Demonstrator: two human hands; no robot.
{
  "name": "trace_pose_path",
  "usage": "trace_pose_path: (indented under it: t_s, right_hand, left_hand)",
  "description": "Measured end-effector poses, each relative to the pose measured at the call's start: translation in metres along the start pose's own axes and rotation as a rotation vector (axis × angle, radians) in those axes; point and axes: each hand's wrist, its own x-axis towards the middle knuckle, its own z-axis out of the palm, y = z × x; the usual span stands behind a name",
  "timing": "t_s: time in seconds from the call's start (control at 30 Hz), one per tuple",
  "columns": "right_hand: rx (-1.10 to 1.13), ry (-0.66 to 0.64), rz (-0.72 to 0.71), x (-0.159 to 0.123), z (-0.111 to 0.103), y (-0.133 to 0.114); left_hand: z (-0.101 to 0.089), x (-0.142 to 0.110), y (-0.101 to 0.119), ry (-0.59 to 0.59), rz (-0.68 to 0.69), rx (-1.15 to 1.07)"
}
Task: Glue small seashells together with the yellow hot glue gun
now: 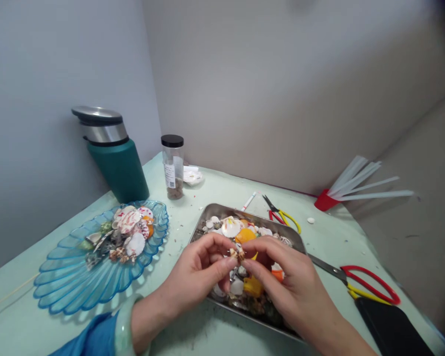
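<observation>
Small brown-and-white spotted seashells (237,253), seemingly two side by side, are pinched between my fingertips. My left hand (203,264) grips from the left with thumb and forefinger. From the right, my right hand (284,269) pinches in the same way, its fingertips nearly meeting the left ones. Both hands are above a metal tray (300,240) full of shells, among them a white scallop shell (231,227) and a yellow shell (245,236). My hands hide part of the tray.
At left lies a blue shell-shaped dish (74,291) with assorted shells. Behind stand a teal bottle (118,168) and a black-lidded jar (172,168). Small scissors (280,214), larger scissors (367,284), a black object (389,326) and a red cup (325,200) of translucent sticks are right.
</observation>
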Motion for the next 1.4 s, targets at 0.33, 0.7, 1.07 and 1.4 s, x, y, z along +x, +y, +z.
trace_pose_path:
  t_s: [0.33, 0.7, 1.07, 1.4]
  right_hand:
    - [0.075, -0.052, 0.118, 0.0014, -0.0012, -0.0041]
    - [0.069, -0.068, 0.143, 0.0013, 0.0006, -0.0008]
    - [0.059, -0.029, 0.092, -0.0006, 0.0009, -0.0001]
    - [0.075, 0.023, 0.190, 0.0012, 0.0020, 0.0029]
  left_hand:
    - [-0.0003, 0.0009, 0.0036, 0.006, -0.026, 0.014]
    - [0.0004, -0.0016, 0.0011, -0.040, -0.010, 0.016]
    - [-0.0020, 0.0001, -0.0004, -0.070, -0.006, 0.015]
    - [0.0028, -0.0009, 0.0009, 0.018, 0.016, 0.023]
